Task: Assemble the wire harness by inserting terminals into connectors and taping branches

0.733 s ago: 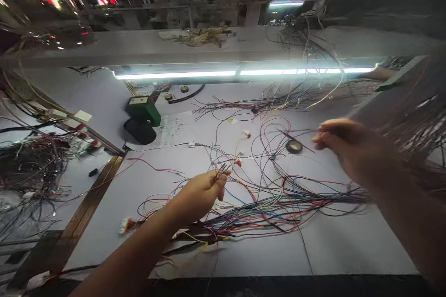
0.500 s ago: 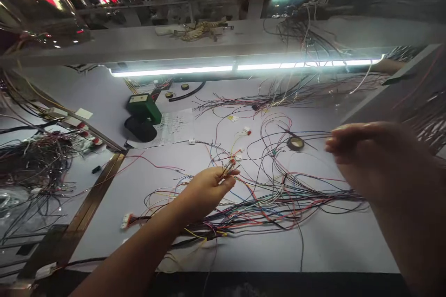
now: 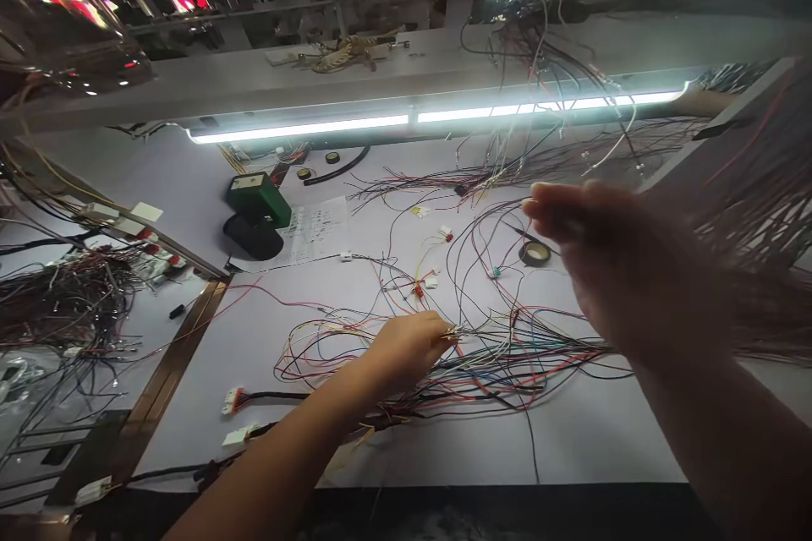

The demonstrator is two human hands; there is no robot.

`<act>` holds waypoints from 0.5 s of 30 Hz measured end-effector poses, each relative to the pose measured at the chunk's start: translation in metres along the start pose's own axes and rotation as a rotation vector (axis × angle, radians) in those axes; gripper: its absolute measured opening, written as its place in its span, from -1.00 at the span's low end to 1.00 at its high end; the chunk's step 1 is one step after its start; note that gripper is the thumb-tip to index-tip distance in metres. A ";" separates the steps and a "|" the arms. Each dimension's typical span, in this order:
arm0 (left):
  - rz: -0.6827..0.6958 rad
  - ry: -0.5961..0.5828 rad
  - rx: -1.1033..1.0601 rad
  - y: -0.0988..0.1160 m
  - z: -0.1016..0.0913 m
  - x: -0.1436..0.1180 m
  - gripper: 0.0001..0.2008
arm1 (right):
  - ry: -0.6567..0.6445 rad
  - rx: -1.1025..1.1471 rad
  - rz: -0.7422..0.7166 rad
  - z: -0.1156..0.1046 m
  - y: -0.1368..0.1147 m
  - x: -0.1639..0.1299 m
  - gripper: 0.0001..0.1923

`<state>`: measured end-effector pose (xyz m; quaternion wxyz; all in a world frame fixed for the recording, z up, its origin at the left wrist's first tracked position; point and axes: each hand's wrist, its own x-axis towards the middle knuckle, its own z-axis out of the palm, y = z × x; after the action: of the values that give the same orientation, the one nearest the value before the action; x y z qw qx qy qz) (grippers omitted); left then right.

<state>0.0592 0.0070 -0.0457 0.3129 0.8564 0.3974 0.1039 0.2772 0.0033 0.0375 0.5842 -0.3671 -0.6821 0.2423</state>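
Note:
My left hand is closed on a small bunch of wires, with the metal terminal ends sticking out past the fingertips. It rests over a long loose bundle of coloured wires across the table. My right hand, partly blurred, is raised at the right with its fingertips pinched together. Thin black wires curve up to those fingertips. Below them lies a roll of tape. Small connectors lie beyond my left hand: a red one, a white one and a green one.
A green box and a black cylinder-like object stand by a printed sheet. White connectors lie at the front left. Tangled wires fill the left side. A lit tube runs beneath the shelf.
My right hand has moved left and up, and the black wires at its fingertips have bent into loops. My left hand has shifted right and turned palm down over the bundle. The view has tilted slightly.

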 end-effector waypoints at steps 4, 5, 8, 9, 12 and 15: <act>0.037 0.289 -0.246 -0.006 -0.013 -0.009 -0.74 | -0.237 -0.380 0.169 0.000 0.048 -0.011 -0.63; 0.013 0.329 -0.323 -0.007 -0.017 -0.009 -0.73 | -0.312 -0.379 0.251 0.003 0.058 -0.013 -0.66; -0.075 0.373 -0.547 -0.009 -0.024 -0.007 -0.68 | -0.606 -0.210 0.507 0.019 0.074 -0.011 -0.71; -0.092 0.384 -0.601 -0.009 -0.025 -0.007 -0.65 | -0.703 -0.081 0.583 0.025 0.076 -0.010 -0.67; -0.079 0.375 -0.607 -0.008 -0.027 -0.010 -0.39 | -0.815 0.397 0.778 0.041 0.073 -0.008 -0.50; -0.022 0.378 -0.337 -0.003 -0.028 -0.019 -0.27 | -0.750 0.726 0.907 0.054 0.070 -0.009 -0.38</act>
<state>0.0332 0.0072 -0.0247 0.3725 0.7530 0.4351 0.3238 0.2405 0.0442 -0.0317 0.2355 -0.2887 -0.4931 0.7862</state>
